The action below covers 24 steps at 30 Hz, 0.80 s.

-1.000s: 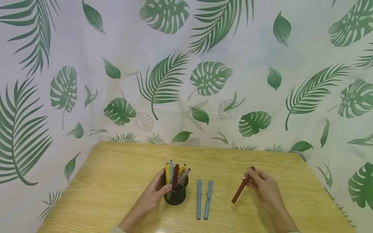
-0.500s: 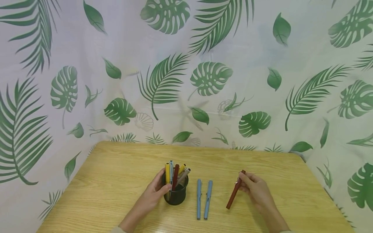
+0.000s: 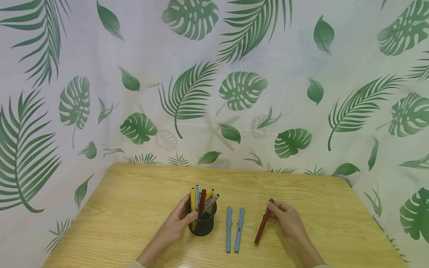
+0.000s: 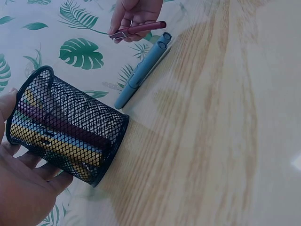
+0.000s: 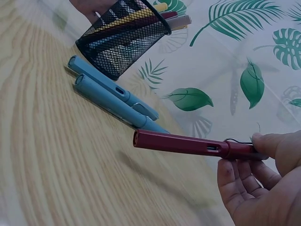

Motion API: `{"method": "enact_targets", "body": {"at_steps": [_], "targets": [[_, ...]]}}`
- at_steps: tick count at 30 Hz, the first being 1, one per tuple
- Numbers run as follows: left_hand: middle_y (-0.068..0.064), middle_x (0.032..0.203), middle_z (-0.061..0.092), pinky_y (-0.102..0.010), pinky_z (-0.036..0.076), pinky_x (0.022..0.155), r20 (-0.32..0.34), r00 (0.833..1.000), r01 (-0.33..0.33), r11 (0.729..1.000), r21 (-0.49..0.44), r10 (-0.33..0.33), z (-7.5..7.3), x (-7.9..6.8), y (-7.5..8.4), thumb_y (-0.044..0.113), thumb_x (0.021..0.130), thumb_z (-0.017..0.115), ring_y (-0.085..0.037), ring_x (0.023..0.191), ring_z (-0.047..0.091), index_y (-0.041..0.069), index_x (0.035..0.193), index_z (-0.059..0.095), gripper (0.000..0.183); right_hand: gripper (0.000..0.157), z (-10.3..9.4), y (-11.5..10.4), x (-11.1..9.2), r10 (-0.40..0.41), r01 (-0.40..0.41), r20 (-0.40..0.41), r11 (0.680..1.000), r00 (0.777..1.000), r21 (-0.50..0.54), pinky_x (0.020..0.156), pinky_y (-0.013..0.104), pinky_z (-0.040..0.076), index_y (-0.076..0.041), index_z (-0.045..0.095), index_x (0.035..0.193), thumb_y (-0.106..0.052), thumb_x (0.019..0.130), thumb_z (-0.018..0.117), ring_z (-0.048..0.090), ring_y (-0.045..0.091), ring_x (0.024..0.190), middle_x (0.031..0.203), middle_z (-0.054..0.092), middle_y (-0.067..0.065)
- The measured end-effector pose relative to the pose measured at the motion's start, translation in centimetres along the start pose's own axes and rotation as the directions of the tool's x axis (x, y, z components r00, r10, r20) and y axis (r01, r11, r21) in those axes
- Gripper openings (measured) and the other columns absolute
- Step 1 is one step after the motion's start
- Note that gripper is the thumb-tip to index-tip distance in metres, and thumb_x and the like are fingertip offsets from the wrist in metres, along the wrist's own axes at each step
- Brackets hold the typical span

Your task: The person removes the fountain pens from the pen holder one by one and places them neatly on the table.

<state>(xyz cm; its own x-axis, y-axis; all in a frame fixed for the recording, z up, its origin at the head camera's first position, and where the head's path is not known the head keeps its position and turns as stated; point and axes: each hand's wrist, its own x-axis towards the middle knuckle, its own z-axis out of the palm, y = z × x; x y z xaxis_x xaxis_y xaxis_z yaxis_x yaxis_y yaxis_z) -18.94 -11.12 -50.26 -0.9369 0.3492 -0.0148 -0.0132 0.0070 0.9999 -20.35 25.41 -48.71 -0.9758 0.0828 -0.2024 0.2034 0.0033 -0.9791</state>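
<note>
My left hand (image 3: 174,223) grips the side of a black mesh pen cup (image 3: 203,226), its thumb near the rim. Several pens stand in the cup: yellow ones, a light blue one, a dark red pen (image 3: 202,204) and a grey one. In my right hand (image 3: 289,220) a dark red fountain pen (image 5: 183,143) is pinched by its capped end between thumb and fingers. Its far end points toward the front of the table, and in the right wrist view a shadow falls on the wood below it. Two blue pens (image 3: 229,229) lie side by side between cup and right hand.
The wooden table (image 3: 140,193) runs back to a pale curtain (image 3: 201,149) printed with green leaves, which also hangs along both sides.
My right hand has moved left and slightly toward the front with the dark red fountain pen, closer to the blue pens. The left hand and the cup have stayed in place.
</note>
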Motion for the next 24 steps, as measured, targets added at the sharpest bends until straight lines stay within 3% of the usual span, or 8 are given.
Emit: {"method": "enact_targets", "body": {"at_steps": [13,20,24], "targets": [[-0.021,0.170,0.011,-0.054,0.026,0.120,0.008,1.000,-0.013,1.000,-0.007,0.014,0.0,0.1,-0.2,0.028,0.109,0.057,-0.040,0.154,0.017,0.015,0.167,0.010,0.076,0.040,1.3,0.7,-0.1,-0.012,0.013,0.015,0.996,1.000,-0.086,0.081,0.032,0.060,0.013,0.057,0.128,-0.019,0.104,0.065,0.066,0.020,0.088,0.102,0.067,0.012],[-0.028,0.167,0.017,-0.057,0.029,0.118,-0.013,1.000,-0.008,1.000,0.021,0.008,-0.1,0.0,-0.2,0.028,0.108,0.057,-0.046,0.151,0.022,0.011,0.167,0.009,0.078,0.034,2.4,1.2,0.2,-0.007,-0.003,-0.060,0.989,0.998,-0.151,0.060,0.028,0.056,0.013,0.061,0.122,-0.014,0.103,0.066,0.063,0.017,0.070,0.084,0.069,0.006],[-0.028,0.167,0.016,-0.057,0.029,0.118,-0.010,1.000,-0.011,1.000,0.026,0.011,0.0,0.1,-0.2,0.029,0.108,0.057,-0.047,0.151,0.023,0.011,0.167,0.009,0.078,0.033,2.9,1.6,0.4,-0.024,0.011,-0.067,0.982,0.997,-0.188,0.056,0.027,0.054,0.014,0.063,0.119,-0.013,0.102,0.068,0.061,0.016,0.067,0.079,0.067,0.006]]}}
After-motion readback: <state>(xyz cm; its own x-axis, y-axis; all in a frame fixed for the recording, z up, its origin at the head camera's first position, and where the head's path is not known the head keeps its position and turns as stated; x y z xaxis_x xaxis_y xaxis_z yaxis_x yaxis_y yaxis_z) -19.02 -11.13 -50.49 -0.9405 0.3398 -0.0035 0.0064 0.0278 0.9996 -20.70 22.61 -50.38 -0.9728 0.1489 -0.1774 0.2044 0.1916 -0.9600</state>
